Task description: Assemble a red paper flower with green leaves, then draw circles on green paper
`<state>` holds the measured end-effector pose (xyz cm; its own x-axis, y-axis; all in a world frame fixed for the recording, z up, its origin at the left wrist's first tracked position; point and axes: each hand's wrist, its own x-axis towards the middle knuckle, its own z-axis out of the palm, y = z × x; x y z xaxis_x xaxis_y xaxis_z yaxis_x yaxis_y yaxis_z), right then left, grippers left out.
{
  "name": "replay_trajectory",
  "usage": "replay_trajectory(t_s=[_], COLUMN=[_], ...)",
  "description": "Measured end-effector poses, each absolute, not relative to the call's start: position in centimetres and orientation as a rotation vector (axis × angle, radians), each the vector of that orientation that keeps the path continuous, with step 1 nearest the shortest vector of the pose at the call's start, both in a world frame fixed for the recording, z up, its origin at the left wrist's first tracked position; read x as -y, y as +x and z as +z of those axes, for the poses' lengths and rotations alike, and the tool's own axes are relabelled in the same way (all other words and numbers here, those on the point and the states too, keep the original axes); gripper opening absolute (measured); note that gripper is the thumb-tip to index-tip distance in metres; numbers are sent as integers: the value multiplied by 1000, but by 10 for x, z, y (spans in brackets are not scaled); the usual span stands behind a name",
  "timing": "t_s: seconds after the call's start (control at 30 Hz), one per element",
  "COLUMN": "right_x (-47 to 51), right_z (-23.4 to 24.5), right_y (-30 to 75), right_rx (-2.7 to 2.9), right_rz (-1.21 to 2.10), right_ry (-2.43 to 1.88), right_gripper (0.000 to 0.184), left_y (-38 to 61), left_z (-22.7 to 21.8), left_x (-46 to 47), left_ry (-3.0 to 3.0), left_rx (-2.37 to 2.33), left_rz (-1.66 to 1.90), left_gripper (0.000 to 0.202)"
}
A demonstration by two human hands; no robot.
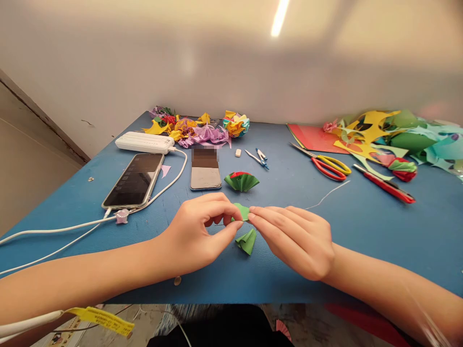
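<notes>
Between my hands, just above the blue table, is a small light-green paper piece (pixel 241 211). My left hand (pixel 204 226) pinches its left side between thumb and forefinger. At the other edge, the fingertips of my right hand (pixel 298 236) press together on the paper, with that thumb hidden underneath. Nearer to me lies a folded dark-green paper piece (pixel 246 242). Beyond my fingers sits a pleated green paper fan (pixel 241 182) with red along its top. A thin thread or wire (pixel 328 193) runs out from behind my right hand.
Left stand a phone (pixel 133 180), a white power bank (pixel 144 142) with cables, and a second phone (pixel 205 176). Scissors (pixel 323 164), a red utility knife (pixel 385 184), an eraser (pixel 238 153) and a compass (pixel 257 159) lie further back. Paper scraps (pixel 376 125) and paper flowers (pixel 236 124) line the wall.
</notes>
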<state>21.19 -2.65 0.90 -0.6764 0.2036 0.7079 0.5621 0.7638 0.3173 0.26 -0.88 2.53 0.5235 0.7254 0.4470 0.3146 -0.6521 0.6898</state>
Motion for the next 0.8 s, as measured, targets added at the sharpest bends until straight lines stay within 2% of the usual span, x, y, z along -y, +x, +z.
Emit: replay_trajectory(t_s=[0.13,0.23,0.3,0.4,0.63,0.8], right_x=[27,27,28,30,30,31], right_z=[7,4,2,2,7,15], right_y=[214,214,212,209,203,204], right_rx=[2306,2302,2297,2302,2305,2313], right_rz=[-683,-674,-670,-696,-787,-963], right_ry=[-555,-595,-612,-604,-610,-488], right_gripper=[22,22,21,20,17,17], left_y=[1,-3,-6,-8,-3,0], left_z=[19,10,6,5,13,12], left_x=[8,4,0,-1,3,9], left_ry=[2453,2877,3195,3374,3319,2768], left_rx=[-750,-560,-337,-287,-369,-699], left_rz=[1159,1285,1323,1317,1245,1191], left_gripper=[10,13,16,17,11,12])
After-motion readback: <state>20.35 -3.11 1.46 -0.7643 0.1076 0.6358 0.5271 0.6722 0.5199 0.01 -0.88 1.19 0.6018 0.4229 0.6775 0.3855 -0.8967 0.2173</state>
